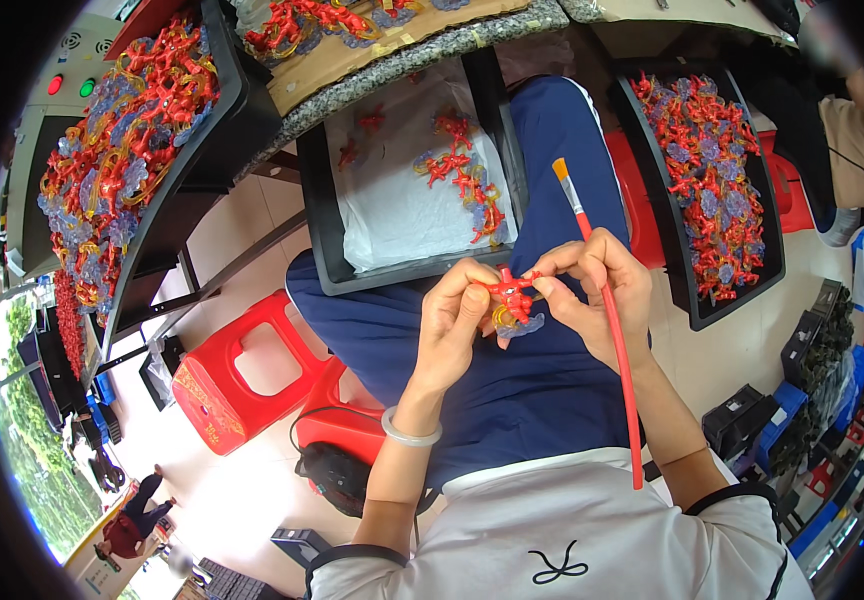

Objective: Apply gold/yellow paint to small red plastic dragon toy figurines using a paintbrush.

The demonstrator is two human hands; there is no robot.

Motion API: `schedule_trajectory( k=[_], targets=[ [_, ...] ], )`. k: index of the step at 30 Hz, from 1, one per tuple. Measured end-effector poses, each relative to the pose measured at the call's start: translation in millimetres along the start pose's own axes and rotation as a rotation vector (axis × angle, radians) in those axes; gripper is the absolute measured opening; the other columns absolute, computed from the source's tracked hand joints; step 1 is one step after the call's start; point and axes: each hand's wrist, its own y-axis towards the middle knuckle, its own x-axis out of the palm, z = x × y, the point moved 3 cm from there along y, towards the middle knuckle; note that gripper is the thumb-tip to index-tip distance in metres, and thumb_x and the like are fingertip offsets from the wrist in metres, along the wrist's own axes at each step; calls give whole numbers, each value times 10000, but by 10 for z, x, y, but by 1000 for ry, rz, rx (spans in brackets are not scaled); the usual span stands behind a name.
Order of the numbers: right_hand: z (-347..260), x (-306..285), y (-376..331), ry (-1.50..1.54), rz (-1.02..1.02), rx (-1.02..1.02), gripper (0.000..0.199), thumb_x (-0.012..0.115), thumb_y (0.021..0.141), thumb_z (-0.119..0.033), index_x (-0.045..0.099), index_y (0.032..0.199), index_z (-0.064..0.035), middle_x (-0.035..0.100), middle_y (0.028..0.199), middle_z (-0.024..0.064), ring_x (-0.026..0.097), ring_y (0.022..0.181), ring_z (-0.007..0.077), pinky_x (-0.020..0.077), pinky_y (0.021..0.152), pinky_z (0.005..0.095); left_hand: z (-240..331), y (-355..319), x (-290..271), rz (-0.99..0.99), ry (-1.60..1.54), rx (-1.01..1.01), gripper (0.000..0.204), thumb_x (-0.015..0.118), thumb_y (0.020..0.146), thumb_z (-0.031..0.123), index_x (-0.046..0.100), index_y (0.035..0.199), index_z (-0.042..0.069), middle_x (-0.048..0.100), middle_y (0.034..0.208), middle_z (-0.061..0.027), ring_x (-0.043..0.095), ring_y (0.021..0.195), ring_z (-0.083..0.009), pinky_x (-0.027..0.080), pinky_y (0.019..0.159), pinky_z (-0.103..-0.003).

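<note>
A small red figurine (511, 288) with yellow and translucent blue parts is held above my lap. My left hand (449, 318) pinches it from the left between thumb and fingers. From the other side, the thumb and forefinger of my right hand (600, 285) grip one of its red limbs. That same hand also carries a paintbrush (620, 370) with a long red handle, tucked between the fingers; its tan bristles point up and away from me. Beyond my hands, a black tray (324, 225) lined with white sheet holds several similar figurines along its right side.
Heaped figurines fill a black tray (242, 105) at the far left and another tray (693, 305) on the right. More lie on cardboard on the speckled table (432, 55). Red stools (202, 400) stand to the left. Another person (857, 150) sits at the far right.
</note>
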Motion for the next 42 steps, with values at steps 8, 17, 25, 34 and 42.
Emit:
schedule_trajectory(
  k=[8,17,25,34,42],
  targets=[
    [82,-28,52,141,-56,56,363,625,807,98,325,734,-93,666,890,166,640,822,124,537,759,269,222,1,63,140,443,200,340,527,977,295,563,891,-32,580,770,-41,490,635,-79,403,572,-219],
    [-47,-824,56,-134,316,-110,330,622,848,68,340,752,-75,671,870,147,582,733,72,486,629,213,119,77,-97,172,571,102,313,371,1032,279,486,1112,-1,630,953,-112,528,622,-80,356,534,-177],
    [-718,-2688,-98,-761,812,-434,327,661,857,1,365,730,-55,682,900,152,643,843,134,508,730,240,46,232,-353,216,588,-15,217,430,1014,205,545,1045,24,624,870,-47,479,610,-54,334,514,-193],
    [-527,-1955,-83,-494,776,-513,367,619,883,-9,304,703,-62,667,956,231,641,939,249,492,888,367,-113,551,-584,271,847,-57,167,524,943,142,545,1031,2,649,889,-134,586,627,-151,471,612,-283],
    [569,-257,-80,-732,-144,-850,330,700,685,85,409,616,-54,676,853,151,629,731,319,528,634,360,-513,1398,-1126,460,1291,139,361,618,786,36,507,1129,47,509,1158,-223,553,1007,-420,471,842,-463]
  ],
)
